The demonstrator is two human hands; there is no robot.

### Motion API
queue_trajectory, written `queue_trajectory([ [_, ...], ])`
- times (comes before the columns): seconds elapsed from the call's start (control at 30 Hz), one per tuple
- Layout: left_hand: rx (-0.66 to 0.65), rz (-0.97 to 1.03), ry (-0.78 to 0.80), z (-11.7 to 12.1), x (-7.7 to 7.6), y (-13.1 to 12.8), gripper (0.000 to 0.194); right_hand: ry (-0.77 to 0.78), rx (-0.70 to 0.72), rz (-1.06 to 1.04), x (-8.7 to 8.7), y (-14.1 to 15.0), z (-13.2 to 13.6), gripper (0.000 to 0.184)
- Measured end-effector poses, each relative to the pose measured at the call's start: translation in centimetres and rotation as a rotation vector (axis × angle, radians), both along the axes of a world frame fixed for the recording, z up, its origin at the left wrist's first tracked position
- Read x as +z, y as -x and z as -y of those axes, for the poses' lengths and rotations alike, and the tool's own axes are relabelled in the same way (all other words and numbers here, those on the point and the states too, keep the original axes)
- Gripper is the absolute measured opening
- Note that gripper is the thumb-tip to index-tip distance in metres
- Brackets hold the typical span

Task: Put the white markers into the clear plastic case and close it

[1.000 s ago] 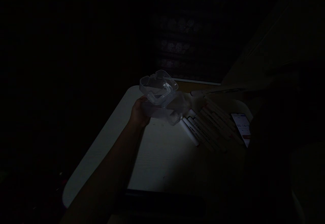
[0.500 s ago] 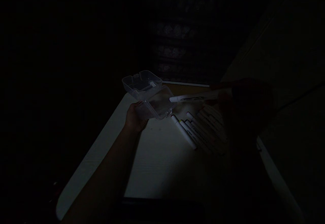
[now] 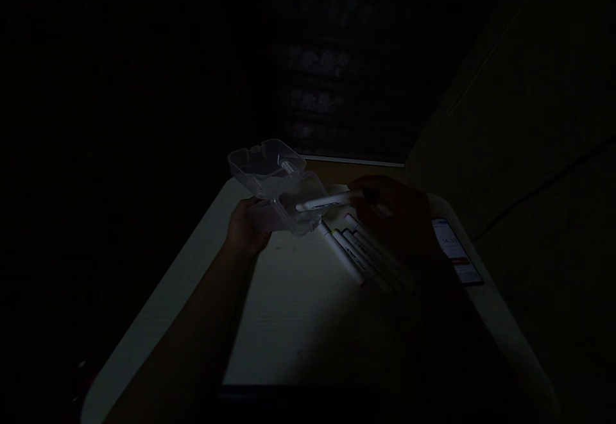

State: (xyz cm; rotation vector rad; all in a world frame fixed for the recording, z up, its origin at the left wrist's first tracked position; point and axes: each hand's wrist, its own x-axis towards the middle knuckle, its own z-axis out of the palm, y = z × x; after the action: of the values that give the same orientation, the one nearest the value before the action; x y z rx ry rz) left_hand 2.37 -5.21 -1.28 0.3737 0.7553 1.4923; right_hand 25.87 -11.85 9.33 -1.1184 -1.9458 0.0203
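In dim light my left hand (image 3: 245, 230) grips a clear plastic case (image 3: 269, 214) by its near left side, above the table. The case's lid stands open, hinged back to the far left. My right hand (image 3: 389, 203) is closed round the right end of a white marker (image 3: 322, 203). That marker's left tip reaches into the mouth of the case; whether it touches the inside is too dark to tell. Below my right hand several more white markers (image 3: 344, 257) lie side by side on the table, some with coloured ends, and part of the row is in shadow.
A phone (image 3: 457, 251) with a lit screen lies at the right edge of the white table (image 3: 279, 321). A dark object (image 3: 298, 395) lines the near edge. Behind the table hangs a patterned dark surface (image 3: 322, 61), and a cable (image 3: 543, 190) runs along the right wall.
My right hand has moved left and slightly down, bringing the marker's tip further into the case. The phone has come into sight. My left hand still holds the case.
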Motion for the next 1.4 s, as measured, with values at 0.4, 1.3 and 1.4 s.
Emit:
queue_trajectory([
  [0.4,0.022,-0.041,0.026,-0.6,-0.3,0.0,0.024,0.075,-0.019,0.040,-0.7,-0.8,-1.3,0.021],
  [1.3,0.059,-0.068,0.001,-0.4,0.0,-0.1,0.018,0.370,-0.166,0.527,-9.7,-2.5,-5.3,0.024],
  [1.4,0.054,-0.065,-0.006,-0.4,0.0,-0.1,0.017,0.388,-0.181,0.532,-9.1,-2.6,-4.9,0.024],
])
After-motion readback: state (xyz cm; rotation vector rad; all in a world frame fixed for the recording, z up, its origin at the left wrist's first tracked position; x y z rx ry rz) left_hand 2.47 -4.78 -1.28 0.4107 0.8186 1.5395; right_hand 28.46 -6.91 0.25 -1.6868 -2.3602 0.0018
